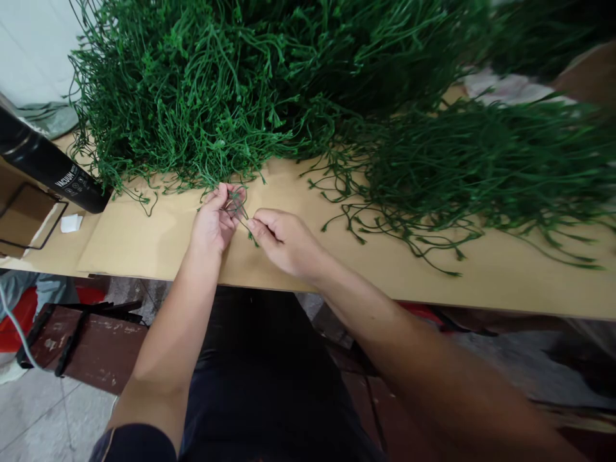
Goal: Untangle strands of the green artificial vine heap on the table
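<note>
My left hand (214, 218) pinches a small bunch of thin green plastic stems (235, 204) just above the cardboard-covered table (154, 244). My right hand (282, 240) is closed in a pinch on one stem end (250, 229) that runs up toward the left hand. Both hands sit at the front edge of a big heap of green artificial stems (206, 83), which covers the back of the table.
A second, flatter spread of green stems (471, 167) lies to the right. A black cylinder labelled VACUUM (52, 168) lies at the left, with a small white piece (71, 222) and a black wire frame (33, 218) beside it. Dark wooden planks (86, 346) sit on the floor below.
</note>
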The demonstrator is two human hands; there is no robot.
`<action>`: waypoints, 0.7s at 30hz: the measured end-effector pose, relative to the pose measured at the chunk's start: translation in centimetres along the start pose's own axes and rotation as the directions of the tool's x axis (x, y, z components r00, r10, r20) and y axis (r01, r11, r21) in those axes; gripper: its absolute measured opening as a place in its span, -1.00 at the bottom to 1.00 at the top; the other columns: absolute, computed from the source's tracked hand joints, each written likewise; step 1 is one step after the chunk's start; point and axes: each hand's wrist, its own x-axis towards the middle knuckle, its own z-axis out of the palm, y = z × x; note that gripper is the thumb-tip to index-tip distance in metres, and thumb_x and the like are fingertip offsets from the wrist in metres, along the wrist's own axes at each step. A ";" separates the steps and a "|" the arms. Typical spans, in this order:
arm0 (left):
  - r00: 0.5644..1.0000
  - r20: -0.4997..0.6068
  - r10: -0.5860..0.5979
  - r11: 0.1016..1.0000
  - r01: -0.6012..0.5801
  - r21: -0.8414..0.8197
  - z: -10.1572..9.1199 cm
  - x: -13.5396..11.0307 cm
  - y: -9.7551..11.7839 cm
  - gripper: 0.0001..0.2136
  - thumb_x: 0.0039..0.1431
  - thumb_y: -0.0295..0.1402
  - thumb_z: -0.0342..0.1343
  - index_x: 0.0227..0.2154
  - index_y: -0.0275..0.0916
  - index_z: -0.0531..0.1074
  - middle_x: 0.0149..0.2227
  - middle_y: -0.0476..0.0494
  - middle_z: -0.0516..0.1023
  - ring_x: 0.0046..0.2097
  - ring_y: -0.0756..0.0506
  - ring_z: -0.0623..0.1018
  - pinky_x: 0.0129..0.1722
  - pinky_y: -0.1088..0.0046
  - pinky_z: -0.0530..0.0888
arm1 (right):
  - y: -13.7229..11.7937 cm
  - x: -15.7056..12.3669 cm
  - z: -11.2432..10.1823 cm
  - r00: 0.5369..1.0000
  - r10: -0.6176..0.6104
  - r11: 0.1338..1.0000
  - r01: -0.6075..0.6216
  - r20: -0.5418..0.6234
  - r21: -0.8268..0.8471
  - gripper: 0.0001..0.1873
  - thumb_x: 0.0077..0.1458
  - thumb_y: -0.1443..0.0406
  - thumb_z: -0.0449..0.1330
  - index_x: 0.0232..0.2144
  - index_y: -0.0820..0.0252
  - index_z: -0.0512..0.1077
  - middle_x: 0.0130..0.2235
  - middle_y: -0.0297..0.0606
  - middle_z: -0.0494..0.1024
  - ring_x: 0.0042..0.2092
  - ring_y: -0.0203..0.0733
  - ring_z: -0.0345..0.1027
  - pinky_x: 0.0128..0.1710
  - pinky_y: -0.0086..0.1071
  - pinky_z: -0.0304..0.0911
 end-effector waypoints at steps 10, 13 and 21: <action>1.000 0.001 0.022 1.000 -0.022 -0.014 -0.8 0.9 0.9 -0.85 0.18 -0.30 0.06 -0.46 -0.24 0.37 -0.44 0.02 0.55 -0.32 0.10 0.57 -0.33 0.63 0.47 | -0.7 -3.2 -4.2 0.987 -0.159 0.960 0.155 0.003 -0.234 -0.66 0.14 0.25 -0.02 -0.64 0.14 0.06 -0.60 -0.34 0.17 -0.50 -0.31 0.01 -0.45 -0.33 -0.02; 0.999 0.036 -0.011 1.000 0.011 0.017 -0.6 0.3 0.5 -0.87 0.17 -0.30 0.07 -0.41 -0.24 0.40 -0.37 -0.01 0.57 -0.23 0.08 0.58 -0.25 0.58 0.48 | 1.8 -3.2 -10.3 0.877 -0.003 0.875 -0.231 -0.480 -0.426 -0.62 0.12 0.13 0.00 -0.66 0.13 0.11 -0.60 -0.36 0.13 -0.53 -0.36 -0.06 -0.46 -0.28 -0.10; 0.994 0.090 -0.058 0.998 0.057 0.024 0.2 -0.3 0.0 -0.91 0.17 -0.37 0.06 -0.36 -0.25 0.43 -0.32 -0.04 0.57 -0.21 0.06 0.57 -0.19 0.54 0.49 | 4.0 -2.2 -12.3 0.761 0.151 0.615 -0.572 -0.631 -0.543 -0.54 0.08 0.11 0.15 -0.08 0.34 0.39 -0.10 0.20 0.43 0.13 0.24 0.15 0.05 0.07 0.09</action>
